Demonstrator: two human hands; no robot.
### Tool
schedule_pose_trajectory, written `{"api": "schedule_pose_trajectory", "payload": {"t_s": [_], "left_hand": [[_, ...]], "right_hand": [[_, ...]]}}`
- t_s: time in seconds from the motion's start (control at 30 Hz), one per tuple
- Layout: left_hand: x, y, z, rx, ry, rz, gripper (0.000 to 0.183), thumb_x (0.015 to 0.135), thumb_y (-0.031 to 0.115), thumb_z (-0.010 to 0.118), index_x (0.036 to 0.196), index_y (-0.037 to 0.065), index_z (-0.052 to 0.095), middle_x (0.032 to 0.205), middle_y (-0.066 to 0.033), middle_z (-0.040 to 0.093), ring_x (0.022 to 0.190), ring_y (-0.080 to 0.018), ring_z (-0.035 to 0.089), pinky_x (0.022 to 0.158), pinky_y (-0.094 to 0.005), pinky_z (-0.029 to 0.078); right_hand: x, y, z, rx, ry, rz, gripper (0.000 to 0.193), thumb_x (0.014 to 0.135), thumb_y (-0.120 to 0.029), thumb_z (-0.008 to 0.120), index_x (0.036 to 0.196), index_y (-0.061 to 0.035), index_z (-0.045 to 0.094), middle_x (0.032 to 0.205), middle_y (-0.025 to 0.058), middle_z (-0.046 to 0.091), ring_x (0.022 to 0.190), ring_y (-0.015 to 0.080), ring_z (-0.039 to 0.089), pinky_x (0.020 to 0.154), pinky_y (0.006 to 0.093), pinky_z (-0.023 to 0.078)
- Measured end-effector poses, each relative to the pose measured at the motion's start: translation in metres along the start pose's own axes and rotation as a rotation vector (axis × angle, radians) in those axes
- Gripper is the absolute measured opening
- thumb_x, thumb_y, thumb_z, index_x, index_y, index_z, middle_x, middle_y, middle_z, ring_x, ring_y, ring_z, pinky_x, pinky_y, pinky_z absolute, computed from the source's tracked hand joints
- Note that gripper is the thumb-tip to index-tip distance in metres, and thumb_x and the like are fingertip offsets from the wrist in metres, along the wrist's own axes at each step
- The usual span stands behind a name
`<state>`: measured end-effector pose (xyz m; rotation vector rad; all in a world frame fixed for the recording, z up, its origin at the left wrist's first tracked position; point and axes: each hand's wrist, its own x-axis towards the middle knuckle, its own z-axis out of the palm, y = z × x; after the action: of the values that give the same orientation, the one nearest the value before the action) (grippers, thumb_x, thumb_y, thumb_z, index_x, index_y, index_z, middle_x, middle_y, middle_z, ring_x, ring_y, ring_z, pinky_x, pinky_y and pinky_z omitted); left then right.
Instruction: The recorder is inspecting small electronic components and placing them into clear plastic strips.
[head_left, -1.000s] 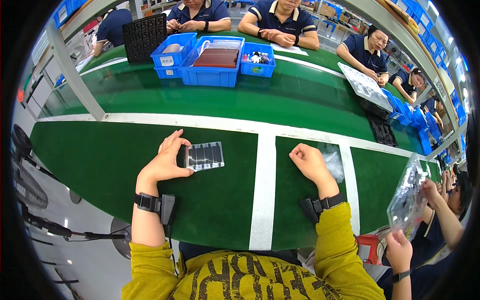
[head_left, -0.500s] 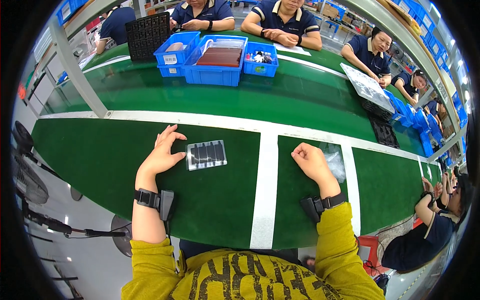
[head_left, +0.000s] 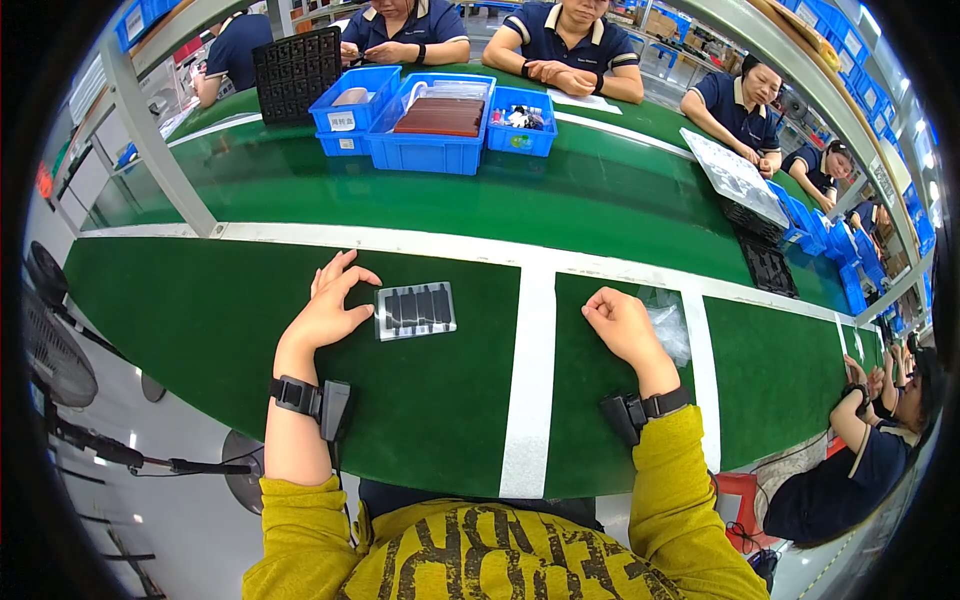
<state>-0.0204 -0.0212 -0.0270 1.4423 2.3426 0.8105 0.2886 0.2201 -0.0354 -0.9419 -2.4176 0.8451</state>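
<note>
A flat clear packet (head_left: 415, 311) holding several black strips lies on the green tabletop, left of the middle. My left hand (head_left: 328, 300) is beside it with fingers apart; the thumb tip is at the packet's left edge, and the hand does not grip it. Across a white dividing strip, my right hand (head_left: 622, 322) rests with fingers curled in and thumb against them; nothing shows in it. Thin clear plastic bags (head_left: 668, 328) lie next to that hand, partly hidden behind it. Each wrist wears a black strapped device.
Beyond a white border stand blue bins, one with reddish-brown flat pieces (head_left: 438, 116) and one with small parts (head_left: 524, 116). A black moulded tray (head_left: 297, 74) leans at the far left; more trays (head_left: 735, 178) are stacked at right. Metal posts frame the bench. Co-workers sit opposite and at right.
My left hand and the clear packet have shifted very slightly to the right. My right hand stays in place.
</note>
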Motion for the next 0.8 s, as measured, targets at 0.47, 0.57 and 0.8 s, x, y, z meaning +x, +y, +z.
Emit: {"api": "schedule_pose_trajectory", "payload": {"t_s": [0.47, 0.57, 0.8], "left_hand": [[0.004, 0.002, 0.009, 0.000, 0.055, 0.043, 0.025, 0.075, 0.011, 0.062, 0.099, 0.016, 0.055, 0.138, -0.0139, 0.034, 0.134, -0.0314, 0.017, 0.109, -0.0487, 0.006], [0.005, -0.002, 0.013, 0.018, 0.071, 0.055, 0.024, 0.076, 0.012, 0.062, 0.099, 0.016, 0.055, 0.137, -0.0142, 0.034, 0.134, -0.0315, 0.018, 0.109, -0.0492, 0.006], [0.007, 0.005, 0.016, 0.034, 0.069, 0.108, 0.020, 0.078, 0.012, 0.061, 0.097, 0.016, 0.056, 0.136, -0.0135, 0.036, 0.135, -0.0301, 0.017, 0.109, -0.0478, 0.007]], "right_hand": [[-0.001, -0.002, -0.001, -0.011, 0.008, 0.012, 0.012, 0.076, -0.014, 0.062, 0.077, -0.0027, 0.059, 0.056, 0.0074, 0.053, 0.050, 0.0194, 0.050, 0.051, 0.0318, 0.041], [0.000, -0.002, 0.000, -0.023, -0.001, 0.016, 0.012, 0.076, -0.014, 0.063, 0.077, -0.0027, 0.059, 0.056, 0.0075, 0.053, 0.051, 0.0192, 0.050, 0.051, 0.0315, 0.041], [0.000, -0.002, 0.000, -0.011, 0.014, 0.001, 0.012, 0.076, -0.014, 0.063, 0.077, -0.0025, 0.059, 0.055, 0.0075, 0.052, 0.050, 0.0185, 0.050, 0.050, 0.0312, 0.041]]}}
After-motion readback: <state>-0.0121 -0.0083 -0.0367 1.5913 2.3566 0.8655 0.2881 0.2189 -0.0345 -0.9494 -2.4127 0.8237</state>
